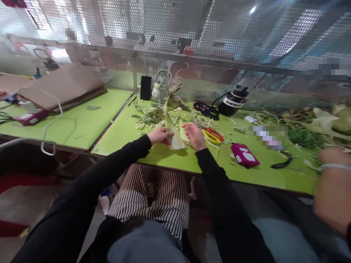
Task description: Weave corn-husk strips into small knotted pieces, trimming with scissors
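My left hand point(161, 135) is closed on a pale green corn husk point(175, 140), pinching it between thumb and fingers just above the table's front part. The husk's narrow end points up and away from me, and its broad end hangs toward me. Slightly blurred, my right hand point(195, 136) is closed at the right, with its fingers on a pale strip of husk point(183, 130). Behind both hands lies a loose heap of green shreds and husk scraps point(150, 118). Scissors with red and yellow handles point(214, 135) lie just right of my right hand.
On the green table point(115, 135) stand a pale green bottle point(161, 86), a dark phone point(146, 88) and a black bottle point(233, 101). A magenta device point(244, 155) lies at right, near another person's arm point(333, 186). Brown cardboard point(65, 86) lies left; a perforated metal screen point(175, 40) rises behind.
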The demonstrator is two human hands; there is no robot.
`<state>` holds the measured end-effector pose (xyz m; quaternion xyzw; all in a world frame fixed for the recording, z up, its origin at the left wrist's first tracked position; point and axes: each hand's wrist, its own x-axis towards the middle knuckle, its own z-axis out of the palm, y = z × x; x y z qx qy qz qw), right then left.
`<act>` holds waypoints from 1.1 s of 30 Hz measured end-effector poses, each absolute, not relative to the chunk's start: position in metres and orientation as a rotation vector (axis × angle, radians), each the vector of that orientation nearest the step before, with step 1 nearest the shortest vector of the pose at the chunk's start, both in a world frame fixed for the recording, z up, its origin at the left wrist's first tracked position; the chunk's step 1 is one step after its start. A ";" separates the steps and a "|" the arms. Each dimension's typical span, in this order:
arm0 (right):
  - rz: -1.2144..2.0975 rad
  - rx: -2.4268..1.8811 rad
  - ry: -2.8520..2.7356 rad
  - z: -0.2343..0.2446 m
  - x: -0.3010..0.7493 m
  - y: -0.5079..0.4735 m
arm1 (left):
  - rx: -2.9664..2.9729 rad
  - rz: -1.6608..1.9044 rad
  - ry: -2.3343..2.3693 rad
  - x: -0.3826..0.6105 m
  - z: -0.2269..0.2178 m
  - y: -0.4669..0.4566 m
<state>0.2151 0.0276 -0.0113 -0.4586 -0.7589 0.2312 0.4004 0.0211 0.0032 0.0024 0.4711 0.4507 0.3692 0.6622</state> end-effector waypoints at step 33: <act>1.096 -1.195 -1.565 -0.002 0.200 0.027 | 1.158 0.631 0.752 0.018 0.000 0.032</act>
